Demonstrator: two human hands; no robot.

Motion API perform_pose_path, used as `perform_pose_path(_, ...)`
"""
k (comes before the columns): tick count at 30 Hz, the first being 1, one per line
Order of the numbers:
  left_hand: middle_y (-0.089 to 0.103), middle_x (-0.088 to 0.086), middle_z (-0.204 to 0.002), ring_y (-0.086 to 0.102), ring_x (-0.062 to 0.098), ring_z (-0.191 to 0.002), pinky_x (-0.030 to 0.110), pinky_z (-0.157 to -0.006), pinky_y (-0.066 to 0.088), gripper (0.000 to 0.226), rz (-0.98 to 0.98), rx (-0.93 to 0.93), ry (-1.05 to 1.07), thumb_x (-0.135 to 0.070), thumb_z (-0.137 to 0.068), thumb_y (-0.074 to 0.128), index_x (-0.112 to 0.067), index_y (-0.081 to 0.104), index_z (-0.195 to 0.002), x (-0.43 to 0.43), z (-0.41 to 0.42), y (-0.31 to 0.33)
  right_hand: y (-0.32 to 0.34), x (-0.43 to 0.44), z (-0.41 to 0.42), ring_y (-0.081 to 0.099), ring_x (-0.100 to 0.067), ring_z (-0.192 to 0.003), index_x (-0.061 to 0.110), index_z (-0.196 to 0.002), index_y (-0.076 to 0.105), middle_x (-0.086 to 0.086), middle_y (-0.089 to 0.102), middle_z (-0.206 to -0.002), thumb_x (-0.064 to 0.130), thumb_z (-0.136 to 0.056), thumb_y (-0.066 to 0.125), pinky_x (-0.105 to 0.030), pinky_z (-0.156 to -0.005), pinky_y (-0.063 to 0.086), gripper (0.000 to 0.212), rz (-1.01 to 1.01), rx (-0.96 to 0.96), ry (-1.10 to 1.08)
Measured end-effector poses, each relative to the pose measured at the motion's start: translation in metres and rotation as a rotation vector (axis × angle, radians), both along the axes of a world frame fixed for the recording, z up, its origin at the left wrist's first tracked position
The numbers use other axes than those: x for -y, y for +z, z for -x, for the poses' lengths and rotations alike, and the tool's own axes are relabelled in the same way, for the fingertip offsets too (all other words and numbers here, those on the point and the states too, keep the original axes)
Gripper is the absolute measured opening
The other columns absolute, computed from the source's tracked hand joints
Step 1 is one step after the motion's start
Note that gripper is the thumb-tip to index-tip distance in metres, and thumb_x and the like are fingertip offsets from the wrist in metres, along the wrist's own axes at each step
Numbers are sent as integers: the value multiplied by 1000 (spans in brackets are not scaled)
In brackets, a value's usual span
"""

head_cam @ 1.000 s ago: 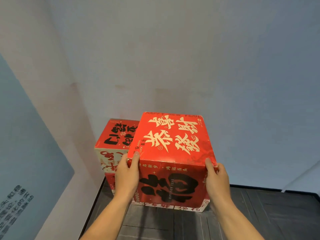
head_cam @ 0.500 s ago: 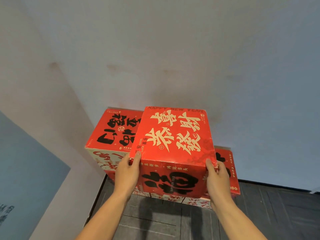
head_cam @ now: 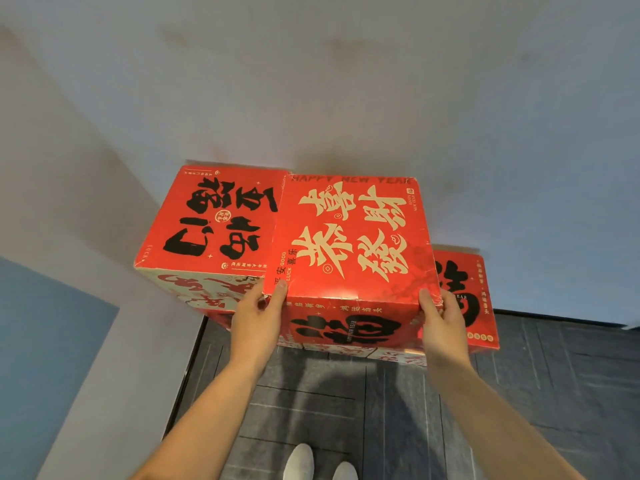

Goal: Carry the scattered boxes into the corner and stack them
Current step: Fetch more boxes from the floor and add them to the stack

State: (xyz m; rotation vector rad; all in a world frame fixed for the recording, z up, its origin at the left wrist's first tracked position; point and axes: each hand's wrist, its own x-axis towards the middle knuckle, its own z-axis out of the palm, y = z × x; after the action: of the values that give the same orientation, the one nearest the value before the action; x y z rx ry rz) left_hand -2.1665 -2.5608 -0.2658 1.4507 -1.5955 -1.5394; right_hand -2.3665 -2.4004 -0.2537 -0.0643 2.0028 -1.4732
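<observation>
A pale wall (head_cam: 346,81) fills most of the view and meets a second wall on the left, which carries a blue panel (head_cam: 41,341). Below is a dark tiled floor (head_cam: 554,393). In the corner stand red cartons with large printed characters.

The red box (head_cam: 349,237) is in the middle, close to the pale wall, and is held between the two hands. Its top shows cream characters and the words HAPPY NEW YEAR. It touches, or almost touches, the left box (head_cam: 211,220), which has black characters on top and reaches about the same height. The right box (head_cam: 464,296) sits lower, partly hidden behind the red box. Under the red box, the edges of the lower boxes (head_cam: 346,349) are visible; it cannot be told if the red box rests on them.

The left hand (head_cam: 258,317) grasps the near left edge of the red box, its thumb at the top corner and its fingers hidden on the side. The right hand (head_cam: 441,323) grasps the near right edge, its thumb on the front face and its fingers wrapped onto the side.

Two pale shoes (head_cam: 299,462) appear at the bottom.
</observation>
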Motion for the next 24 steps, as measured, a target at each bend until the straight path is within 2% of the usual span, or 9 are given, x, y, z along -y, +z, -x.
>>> perform_pose_path(2, 75, -15, -124, 67, 13, -120, 49, -109, 52, 66, -2, 6, -6, -85, -82, 58, -44, 69, -133, 1, 0, -10, -12, -1, 0, 67, -23, -99, 26, -122, 60, -3, 73, -105, 34, -110, 51, -55, -103, 55, 17, 36, 12, -13)
perform_pose_path(4, 74, -14, -124, 66, 13, -121, 48, -110, 51, 57, -3, 5, -2, -77, -87, 60, -43, 70, -131, 1, 1, -17, -23, -2, 0, 63, -30, -92, 24, -120, 60, -9, 70, -99, 28, -110, 51, -59, -98, 54, 14, 59, -11, -11)
perform_pose_path(6, 75, -13, -122, 67, 14, -119, 48, -109, 51, 41, -4, 15, 18, -62, -95, 62, -41, 72, -128, 4, 2, -26, -33, -2, 0, 66, -39, -96, 22, -123, 59, -13, 72, -103, 25, -110, 51, -57, -95, 58, 16, 75, -20, -10)
perform_pose_path(9, 75, -11, -118, 67, 15, -115, 42, -105, 53, 36, 2, 14, 60, -56, -96, 66, -35, 73, -125, 6, 6, -36, -47, -1, 4, 69, -42, -108, 21, -126, 57, -10, 75, -107, 26, -109, 52, -58, -100, 56, 19, 74, -16, -10)
perform_pose_path(13, 76, 8, -104, 69, 33, -99, 47, -91, 56, 21, -10, -34, 144, -48, -95, 72, -30, 75, -107, 5, 13, -46, -64, 1, 9, 67, -44, -112, 21, -127, 56, -13, 72, -113, 27, -109, 52, -61, -103, 54, 19, 73, -2, 4)
perform_pose_path(17, 75, 14, -103, 66, 23, -90, 36, -83, 52, 13, -7, -59, 164, -42, -95, 75, -30, 75, -100, 5, 19, -54, -74, 2, 12, 67, -42, -114, 25, -125, 58, -14, 72, -116, 29, -108, 53, -61, -104, 52, 17, 76, -1, 2)
perform_pose_path(19, 73, 20, -105, 62, 20, -86, 34, -80, 49, 11, -6, -74, 161, -40, -95, 76, -30, 75, -97, 6, 21, -57, -78, 3, 15, 67, -42, -114, 25, -125, 57, -13, 73, -117, 29, -108, 54, -61, -103, 53, 17, 88, 5, -3)
perform_pose_path(22, 72, 22, -105, 62, 22, -85, 35, -79, 48, 13, -4, -79, 158, -40, -95, 76, -27, 74, -97, 5, 24, -63, -79, 4, 20, 67, -46, -111, 22, -125, 56, -16, 73, -115, 26, -109, 52, -62, -99, 56, 17, 112, 22, -10)
perform_pose_path(24, 73, 19, -102, 66, 29, -87, 38, -81, 51, 15, 5, -83, 176, -41, -94, 76, -27, 74, -97, 5, 26, -67, -80, 5, 22, 68, -46, -111, 19, -127, 55, -16, 73, -114, 24, -110, 50, -61, -99, 57, 18, 124, 29, -16)
